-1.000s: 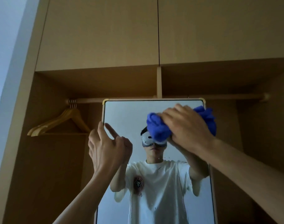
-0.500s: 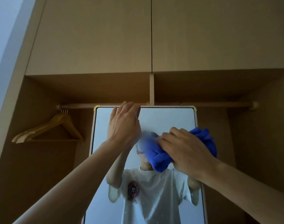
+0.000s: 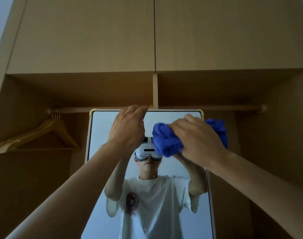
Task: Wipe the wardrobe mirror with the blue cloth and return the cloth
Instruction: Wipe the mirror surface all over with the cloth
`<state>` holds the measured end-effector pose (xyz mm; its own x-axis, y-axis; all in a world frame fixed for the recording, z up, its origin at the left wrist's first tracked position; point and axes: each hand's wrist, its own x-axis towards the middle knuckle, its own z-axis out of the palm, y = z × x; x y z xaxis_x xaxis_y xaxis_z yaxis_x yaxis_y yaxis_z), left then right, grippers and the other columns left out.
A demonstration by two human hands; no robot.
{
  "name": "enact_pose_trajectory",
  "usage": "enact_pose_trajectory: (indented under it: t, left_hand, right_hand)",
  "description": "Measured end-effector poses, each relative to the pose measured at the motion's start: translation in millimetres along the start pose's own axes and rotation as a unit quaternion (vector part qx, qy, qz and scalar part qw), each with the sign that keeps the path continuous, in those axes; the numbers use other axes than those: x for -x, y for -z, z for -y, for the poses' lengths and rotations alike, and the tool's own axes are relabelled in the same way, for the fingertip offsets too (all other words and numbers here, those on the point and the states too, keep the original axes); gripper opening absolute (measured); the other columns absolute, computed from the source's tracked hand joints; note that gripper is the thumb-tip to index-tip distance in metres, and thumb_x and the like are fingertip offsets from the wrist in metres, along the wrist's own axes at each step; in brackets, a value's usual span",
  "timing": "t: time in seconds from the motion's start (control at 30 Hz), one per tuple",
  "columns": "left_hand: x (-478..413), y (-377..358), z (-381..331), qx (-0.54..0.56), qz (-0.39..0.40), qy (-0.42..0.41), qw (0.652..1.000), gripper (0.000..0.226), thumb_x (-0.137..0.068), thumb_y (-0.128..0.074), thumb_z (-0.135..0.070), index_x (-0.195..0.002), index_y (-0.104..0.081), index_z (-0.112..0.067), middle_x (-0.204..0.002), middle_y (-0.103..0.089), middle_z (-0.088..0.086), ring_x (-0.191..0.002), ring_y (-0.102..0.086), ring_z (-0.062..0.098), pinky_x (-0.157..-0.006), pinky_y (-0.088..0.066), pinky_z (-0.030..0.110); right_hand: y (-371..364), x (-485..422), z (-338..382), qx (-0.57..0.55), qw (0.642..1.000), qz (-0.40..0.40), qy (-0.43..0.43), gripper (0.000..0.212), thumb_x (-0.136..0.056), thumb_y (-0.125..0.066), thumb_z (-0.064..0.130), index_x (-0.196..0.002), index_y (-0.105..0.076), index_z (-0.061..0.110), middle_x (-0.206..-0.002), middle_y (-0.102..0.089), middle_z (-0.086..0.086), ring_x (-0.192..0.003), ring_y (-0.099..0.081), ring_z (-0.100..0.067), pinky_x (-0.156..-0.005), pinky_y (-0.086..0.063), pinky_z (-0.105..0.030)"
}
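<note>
Against the upper right of the wardrobe mirror [image 3: 102,135]: blue cloth [image 3: 166,144], bunched into a wad, clutched in the right hand [image 3: 199,140], fingers curled tight round it, knuckles toward the camera. Cloth pressed to the glass, one end bulging out left of the hand, the other poking past the mirror's right edge [image 3: 216,128]. At the mirror's top rim, near its middle: left hand [image 3: 128,128], fingers hooked over the frame, gripping it, back of the hand toward the camera. Both forearms bare, reaching up from the lower corners of the view. On the glass below the cloth: scattered droplets and a faint smeared band [image 3: 178,176]. Behind the mirror's top edge: wooden hanging rail [image 3: 223,107], running across the open wardrobe. On the rail's left end: a few wooden coat hangers [image 3: 49,130], hung close together, well apart from the mirror. Above the rail: vertical divider [image 3: 155,90] and two closed cabinet doors [image 3: 88,35], meeting at a thin seam. Brass-coloured corner pieces [image 3: 93,111] on the mirror frame's two upper corners. Whole wardrobe interior in dim light.
</note>
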<state>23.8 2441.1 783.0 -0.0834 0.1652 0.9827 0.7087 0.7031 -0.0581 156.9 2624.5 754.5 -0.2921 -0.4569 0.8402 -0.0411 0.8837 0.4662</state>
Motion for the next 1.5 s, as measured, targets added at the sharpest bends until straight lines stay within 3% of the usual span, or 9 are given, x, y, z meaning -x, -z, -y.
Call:
enact_pose_trajectory:
  t: [0.23, 0.37, 0.5, 0.7, 0.87, 1.03, 1.2, 1.33, 1.5]
  left_hand:
    - [-1.5, -0.1, -6.9, 0.006, 0.018, 0.023, 1.0, 0.051, -0.094, -0.042, -0.014, -0.141, -0.056, -0.024, -0.137, -0.059, 0.001, -0.128, -0.05, 0.027, -0.104, -0.043, 0.042]
    - [-3.6, -0.8, -8.2, 0.005, 0.024, 0.034, 0.999, 0.05, -0.094, -0.043, -0.017, -0.142, -0.054, -0.024, -0.136, -0.058, 0.002, -0.129, -0.049, 0.027, -0.103, -0.044, 0.042]
    - [-1.8, 0.4, -10.2, -0.011, 0.041, 0.029, 0.999, 0.054, -0.093, -0.044, -0.023, -0.147, -0.049, -0.026, -0.135, -0.055, 0.005, -0.129, -0.049, 0.03, -0.103, -0.045, 0.044]
    - [-5.1, 3.9, -14.3, -0.036, 0.067, 0.034, 0.997, 0.06, -0.09, -0.042, -0.024, -0.149, -0.047, -0.03, -0.132, -0.051, 0.005, -0.13, -0.044, 0.032, -0.101, -0.044, 0.042]
    - [-8.1, -2.0, -17.3, -0.022, 0.048, 0.053, 0.997, 0.049, -0.099, -0.046, -0.017, -0.146, -0.049, -0.031, -0.134, -0.05, 0.004, -0.13, -0.042, 0.031, -0.103, -0.042, 0.042]
    - [-7.1, -3.2, -20.3, -0.021, 0.046, 0.062, 0.997, 0.05, -0.098, -0.047, -0.016, -0.147, -0.048, -0.03, -0.136, -0.049, 0.005, -0.133, -0.04, 0.032, -0.107, -0.039, 0.041]
    - [-10.1, -1.1, -18.0, -0.03, 0.077, 0.059, 0.995, 0.052, -0.098, -0.047, -0.016, -0.148, -0.047, -0.029, -0.145, -0.046, 0.001, -0.137, -0.036, 0.03, -0.11, -0.04, 0.042]
    - [-9.7, -0.5, -20.2, 0.0, 0.062, 0.075, 0.995, 0.054, -0.096, -0.049, -0.014, -0.147, -0.048, -0.03, -0.139, -0.047, 0.005, -0.135, -0.038, 0.031, -0.106, -0.04, 0.041]
    - [-8.5, -0.2, -23.0, 0.008, 0.061, 0.078, 0.995, 0.055, -0.095, -0.051, -0.014, -0.148, -0.048, -0.029, -0.14, -0.047, 0.006, -0.136, -0.037, 0.032, -0.109, -0.038, 0.043]
  right_hand:
    - [-17.7, 43.5, 13.3, -0.013, 0.997, 0.059, 0.045, 0.044, -0.069, -0.083, 0.009, -0.107, -0.066, 0.02, -0.098, -0.068, 0.005, -0.087, -0.058, -0.018, -0.078, -0.053, -0.039]
    - [4.9, 2.3, -19.0, 0.017, 0.999, 0.017, -0.027, 0.029, -0.079, -0.074, 0.007, -0.105, -0.063, 0.013, -0.097, -0.066, -0.004, -0.091, -0.058, -0.026, -0.083, -0.048, -0.042]
    - [24.4, -35.8, -47.3, 0.03, 0.996, -0.02, -0.084, 0.024, -0.081, -0.066, 0.003, -0.089, -0.049, 0.018, -0.083, -0.05, 0.002, -0.087, -0.049, -0.025, -0.068, -0.037, -0.04]
    - [-4.1, 38.0, 4.8, 0.017, 0.999, 0.026, 0.01, 0.034, -0.071, -0.076, 0.007, -0.1, -0.061, 0.016, -0.093, -0.064, -0.001, -0.086, -0.057, -0.02, -0.077, -0.051, -0.037]
    - [-35.2, 100.7, 37.5, 0.044, 0.99, 0.056, 0.125, 0.033, -0.09, -0.044, 0.01, -0.117, -0.062, 0.017, -0.099, -0.065, 0.0, -0.093, -0.058, -0.023, -0.09, -0.044, -0.037]
    - [-7.8, 47.1, -1.2, 0.022, 0.999, 0.01, 0.028, 0.032, -0.076, -0.076, 0.009, -0.105, -0.065, 0.014, -0.096, -0.067, -0.002, -0.086, -0.06, -0.021, -0.08, -0.052, -0.039]
    - [20.2, -19.3, -43.9, 0.096, 0.993, -0.023, -0.068, 0.027, -0.076, -0.068, 0.005, -0.101, -0.06, 0.013, -0.093, -0.064, -0.007, -0.089, -0.053, -0.029, -0.075, -0.043, -0.042]
    - [-0.4, 18.4, -3.8, 0.049, 0.999, -0.009, -0.003, 0.029, -0.071, -0.073, 0.007, -0.097, -0.061, 0.013, -0.09, -0.065, -0.005, -0.085, -0.057, -0.025, -0.075, -0.047, -0.04]
    - [-35.2, 84.3, 44.8, 0.026, 0.987, 0.071, 0.142, 0.031, -0.082, -0.051, 0.012, -0.111, -0.061, 0.017, -0.098, -0.065, 0.0, -0.092, -0.054, -0.021, -0.091, -0.038, -0.036]
